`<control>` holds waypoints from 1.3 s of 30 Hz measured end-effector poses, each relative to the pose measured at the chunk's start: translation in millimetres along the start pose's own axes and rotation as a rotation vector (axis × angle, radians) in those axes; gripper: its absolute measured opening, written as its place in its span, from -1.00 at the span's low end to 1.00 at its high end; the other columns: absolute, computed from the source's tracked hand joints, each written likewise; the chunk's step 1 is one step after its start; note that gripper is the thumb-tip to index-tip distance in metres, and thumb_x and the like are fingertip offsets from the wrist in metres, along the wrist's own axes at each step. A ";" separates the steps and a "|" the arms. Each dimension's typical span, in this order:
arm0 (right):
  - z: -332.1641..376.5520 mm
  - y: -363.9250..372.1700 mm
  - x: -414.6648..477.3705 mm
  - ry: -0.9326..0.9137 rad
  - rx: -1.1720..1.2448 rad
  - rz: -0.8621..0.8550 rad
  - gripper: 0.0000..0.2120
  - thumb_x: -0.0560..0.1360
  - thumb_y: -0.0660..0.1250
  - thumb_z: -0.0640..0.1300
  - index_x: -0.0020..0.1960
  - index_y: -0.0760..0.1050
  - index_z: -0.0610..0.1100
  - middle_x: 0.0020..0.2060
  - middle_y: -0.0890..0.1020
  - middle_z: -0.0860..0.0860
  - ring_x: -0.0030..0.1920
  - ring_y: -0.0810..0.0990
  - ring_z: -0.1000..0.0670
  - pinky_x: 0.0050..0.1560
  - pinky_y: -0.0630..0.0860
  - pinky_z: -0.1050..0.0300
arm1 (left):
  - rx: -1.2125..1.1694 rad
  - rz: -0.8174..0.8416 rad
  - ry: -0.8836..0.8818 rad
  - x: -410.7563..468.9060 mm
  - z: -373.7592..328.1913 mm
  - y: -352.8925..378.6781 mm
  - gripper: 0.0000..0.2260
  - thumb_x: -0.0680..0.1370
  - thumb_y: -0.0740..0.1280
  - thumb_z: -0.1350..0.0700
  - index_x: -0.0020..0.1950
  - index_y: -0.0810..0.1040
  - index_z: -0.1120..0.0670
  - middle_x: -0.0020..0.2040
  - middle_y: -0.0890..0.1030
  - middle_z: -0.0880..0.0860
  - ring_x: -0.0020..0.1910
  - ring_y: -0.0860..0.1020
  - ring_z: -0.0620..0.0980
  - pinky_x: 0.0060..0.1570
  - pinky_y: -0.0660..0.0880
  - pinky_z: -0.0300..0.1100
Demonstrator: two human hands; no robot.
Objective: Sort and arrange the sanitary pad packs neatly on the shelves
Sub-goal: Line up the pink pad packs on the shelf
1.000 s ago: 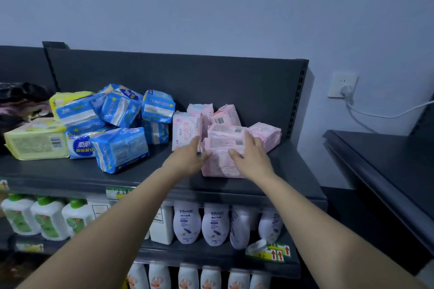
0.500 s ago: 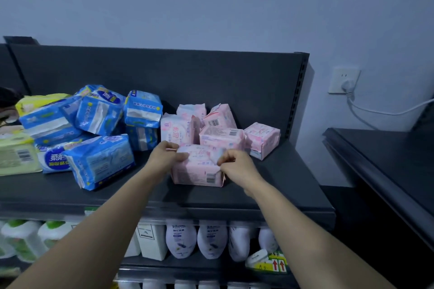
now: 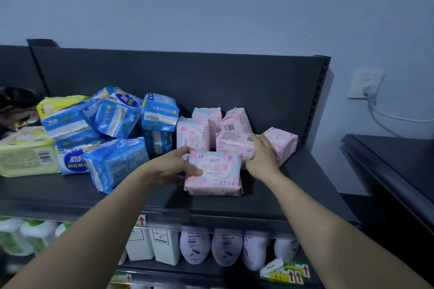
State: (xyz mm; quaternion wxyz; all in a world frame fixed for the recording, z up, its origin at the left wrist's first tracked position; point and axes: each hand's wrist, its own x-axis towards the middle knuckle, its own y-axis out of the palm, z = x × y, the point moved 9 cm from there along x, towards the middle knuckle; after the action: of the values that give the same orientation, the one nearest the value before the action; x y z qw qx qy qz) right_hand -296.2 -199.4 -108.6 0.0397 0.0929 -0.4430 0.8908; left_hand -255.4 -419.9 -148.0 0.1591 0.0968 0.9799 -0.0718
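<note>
From my end I see the left hand (image 3: 175, 166) holding the front pink pack (image 3: 215, 173) by its left side, with the thumb curled across the printed face and the fingers wrapped behind the upper left corner. That pack stands on its long edge on the top shelf (image 3: 293, 190), leaning back a little. It is right of the middle and closer to the front edge than the other pink ones. The right hand (image 3: 263, 159) is just beside the pack's upper right corner. Its fingers reach forward fairly straight and lie on a second pink pack (image 3: 234, 144) behind, holding nothing that I can make out. I cannot see where its thumb sits. More pink packs (image 3: 206, 122) are bunched toward the back panel, some upright and some tilted. One pink pack (image 3: 280, 142) lies nearest the shelf's right edge, touching the right hand's far side. To the left is a loose heap of blue packs (image 3: 117, 119), piled at angles from the back toward the front edge. A yellow pack (image 3: 25, 159) lies flat at the left end. On the shelf below, white bottles (image 3: 225, 246) stand in a row.
</note>
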 end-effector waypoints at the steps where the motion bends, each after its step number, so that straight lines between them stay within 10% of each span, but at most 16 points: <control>1: 0.0 -2.1 0.5 0.004 -0.003 -0.006 -0.33 0.49 0.32 -0.21 0.53 0.14 -0.03 0.51 0.12 0.00 0.45 0.23 -0.11 0.36 0.27 0.06 | 0.010 0.012 0.004 -1.6 -1.4 1.1 -0.60 0.41 0.43 0.39 0.15 0.46 0.05 0.12 0.63 0.15 0.14 0.59 0.15 0.20 0.52 0.07; 7: 4.4 -12.8 3.5 0.009 -0.055 -0.047 -0.48 0.41 0.38 -0.15 0.35 0.36 -0.04 0.26 0.33 -0.06 0.27 0.38 -0.12 0.18 0.38 0.07 | 0.062 0.046 0.010 -6.6 -6.4 -5.1 -0.45 0.34 0.46 0.43 0.24 0.40 0.09 -0.11 0.67 0.08 -0.10 0.61 0.03 -0.15 0.51 -0.12; 12: 33.9 -11.7 -18.9 -0.330 -0.312 -0.150 -0.53 0.36 0.30 -0.41 0.20 0.33 -0.10 0.22 0.28 0.00 0.18 0.38 -0.06 -0.12 0.26 0.18 | 0.012 0.017 -0.016 -20.7 -0.2 -36.0 -0.39 0.19 0.48 0.36 0.21 0.44 0.15 0.12 0.64 0.20 0.16 0.57 0.23 0.21 0.41 0.13; 19: 18.0 -1.5 -15.9 -0.218 0.049 0.059 -0.92 0.43 0.33 -0.10 -0.17 0.43 -0.05 0.01 0.46 0.08 -0.08 0.49 0.05 -0.18 0.32 0.27 | -0.040 -0.096 -0.025 -26.0 5.4 -63.6 -0.52 0.40 0.35 0.48 0.25 0.40 0.14 0.04 0.67 0.16 0.11 0.58 0.18 0.12 0.49 0.05; 24: -4.4 1.1 -3.6 0.087 0.210 0.043 -0.55 0.46 0.40 -0.03 0.29 0.39 -0.11 0.26 0.43 -0.03 0.25 0.41 -0.05 0.12 0.39 0.12 | -0.031 -0.118 -0.025 -35.0 4.2 -61.3 -0.56 0.42 0.34 0.48 0.22 0.43 0.14 0.08 0.65 0.20 0.17 0.57 0.23 0.24 0.47 0.13; 29: -15.9 18.1 -12.2 0.292 0.541 0.230 -0.48 0.39 0.49 -0.20 0.25 0.33 -0.15 0.15 0.52 -0.03 0.00 0.50 0.03 -0.24 0.41 0.21 | -0.046 -0.136 -0.019 -39.3 9.4 -56.4 -0.51 0.36 0.47 0.36 0.25 0.43 0.18 0.13 0.64 0.22 0.24 0.53 0.27 0.31 0.39 0.18; 39: -12.6 24.6 -28.3 0.295 0.606 0.215 -0.62 0.51 0.39 0.02 0.28 0.41 -0.01 0.17 0.53 0.05 0.12 0.51 -0.04 -0.02 0.46 0.04 | -0.023 -0.264 0.023 -42.2 12.0 -56.6 -0.54 0.38 0.52 0.27 0.22 0.47 0.12 0.02 0.69 0.13 0.09 0.62 0.21 0.12 0.55 0.16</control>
State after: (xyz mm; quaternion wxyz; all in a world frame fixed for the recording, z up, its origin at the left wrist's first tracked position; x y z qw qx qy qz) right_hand -273.9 -203.9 -140.9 -0.0200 -0.0764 -0.1553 0.9847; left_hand -224.6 -484.0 -139.3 0.1383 -0.0339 0.9866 -0.0796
